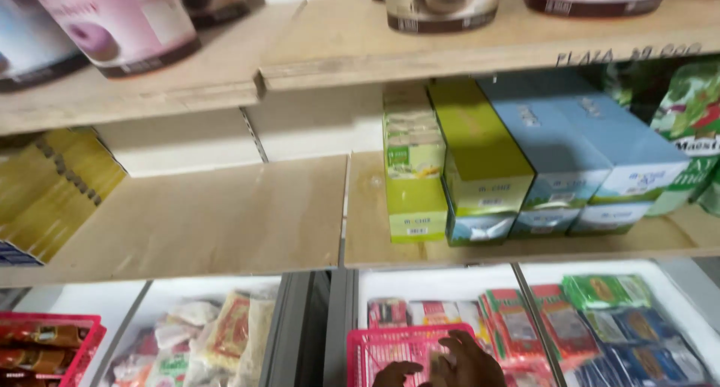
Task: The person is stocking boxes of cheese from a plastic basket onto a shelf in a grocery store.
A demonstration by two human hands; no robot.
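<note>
bottom edge, 6 o'clock: one hand (461, 361) rests on the pink basket (397, 349) in the chest freezer (442, 282). basket lies at 9 to 10 o'clock from the fingers (459, 343), long axis roughly left-right. fingers bent, loosely curled on the basket's right rim, touching it; cannot tell if they truly grip. a second dark shape (396, 373) just at 8 o'clock, maybe the other hand, mostly cut off. red packets (517, 323) at 2 o'clock. wooden shelf (225, 222) above.

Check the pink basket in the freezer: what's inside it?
The pink basket shows only bare mesh; no contents are visible. Its near end is covered by a hand, and the frame edge cuts off the rest. Red packets lie beside it, outside the basket.
</note>
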